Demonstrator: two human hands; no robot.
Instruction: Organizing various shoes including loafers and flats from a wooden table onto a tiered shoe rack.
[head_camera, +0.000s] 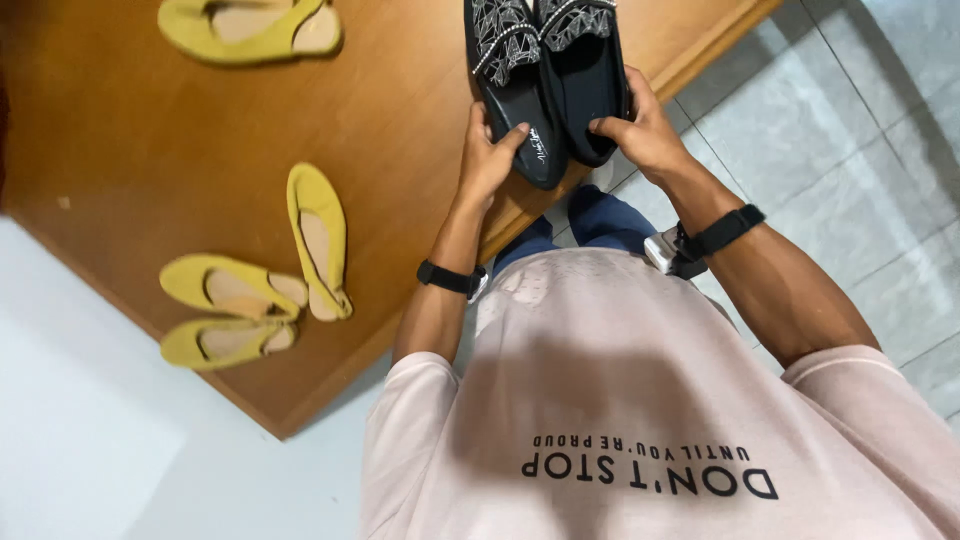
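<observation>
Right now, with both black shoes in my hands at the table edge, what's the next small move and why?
Probably slide the pair of black shoes further onto the wooden table before letting go. The left hand and right hand grip the heels, which overhang the table's edge above the tiled floor, so released here they might tip off.

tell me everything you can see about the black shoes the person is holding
The black shoes are a pair of flat slip-ons held side by side, heels toward the person, toes cut off by the top edge. Their uppers carry a pale geometric pattern edged with a beaded strip; the insoles are dark and smooth. They lie over the wooden table at its edge. The left hand grips one heel, the right hand the other.
</observation>
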